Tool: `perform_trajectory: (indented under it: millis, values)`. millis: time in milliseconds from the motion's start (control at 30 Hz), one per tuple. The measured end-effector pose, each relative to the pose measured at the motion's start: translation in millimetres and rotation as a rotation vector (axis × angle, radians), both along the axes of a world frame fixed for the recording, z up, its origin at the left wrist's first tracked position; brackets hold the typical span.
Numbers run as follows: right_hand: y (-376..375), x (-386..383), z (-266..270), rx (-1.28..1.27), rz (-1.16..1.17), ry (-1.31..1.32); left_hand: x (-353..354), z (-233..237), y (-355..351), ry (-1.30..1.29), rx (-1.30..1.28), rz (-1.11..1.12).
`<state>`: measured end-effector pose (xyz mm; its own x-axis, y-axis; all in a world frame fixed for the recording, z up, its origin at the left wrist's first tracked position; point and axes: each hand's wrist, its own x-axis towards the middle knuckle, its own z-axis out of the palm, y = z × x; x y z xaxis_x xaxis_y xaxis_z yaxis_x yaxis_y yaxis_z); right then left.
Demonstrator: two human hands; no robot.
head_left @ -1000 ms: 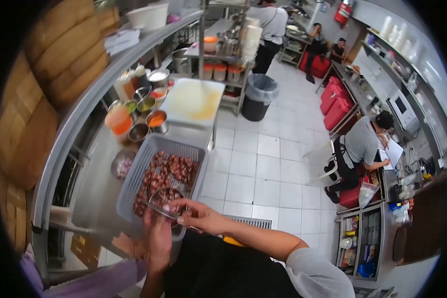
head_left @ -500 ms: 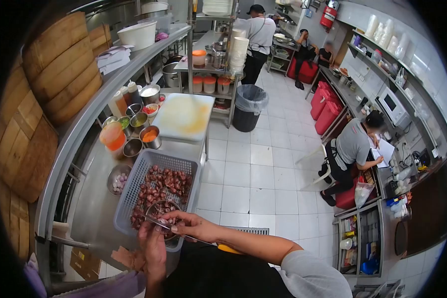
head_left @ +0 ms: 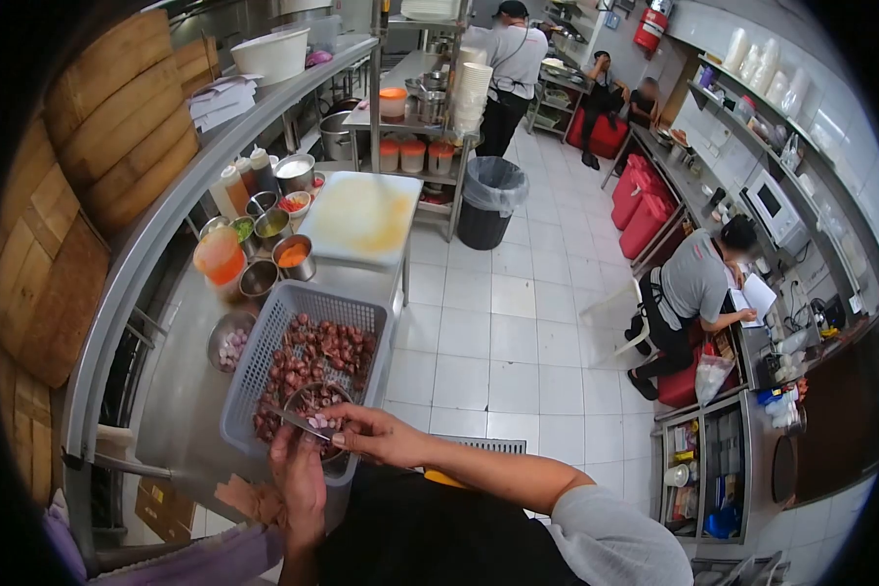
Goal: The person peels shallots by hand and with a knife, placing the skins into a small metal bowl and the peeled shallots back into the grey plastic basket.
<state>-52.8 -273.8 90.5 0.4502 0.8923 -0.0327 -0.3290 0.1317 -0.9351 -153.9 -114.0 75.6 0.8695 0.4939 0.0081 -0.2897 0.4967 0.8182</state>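
My right hand [head_left: 386, 436] is closed on a knife [head_left: 301, 422], whose blade slants to the left across the front of a crate. Close against the blade, my left hand [head_left: 299, 477] is pinched on what looks like a shallot, mostly hidden by the fingers. Below the blade, a metal bowl [head_left: 314, 388] with pale pink pieces sits in the grey perforated crate [head_left: 247, 376]. Around that bowl lie many red-skinned shallots [head_left: 327, 344]. Left of the crate, a steel bowl [head_left: 217, 342] holds several peeled shallots [head_left: 231, 350].
Beyond the crate are small steel pots [head_left: 292, 256], an orange-filled tub [head_left: 220, 256] and a white cutting board [head_left: 363, 220]. Stacked wooden boards [head_left: 117, 117] stand left. A lined bin [head_left: 493, 205] stands on the floor; a seated person [head_left: 689, 283] writes at the right counter.
The view has shifted slightly. My hands stay together at the front of the crate, with the blade at a slightly different angle and more pale pieces showing beside it.
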Motion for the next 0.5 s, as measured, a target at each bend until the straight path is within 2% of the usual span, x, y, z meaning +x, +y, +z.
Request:
perform_trajectory:
  millis: [500]
  values:
    - [-5, 0, 9, -0.104, -0.052, 0.009, 6, 3, -9, 0.036, -0.143, 0.026]
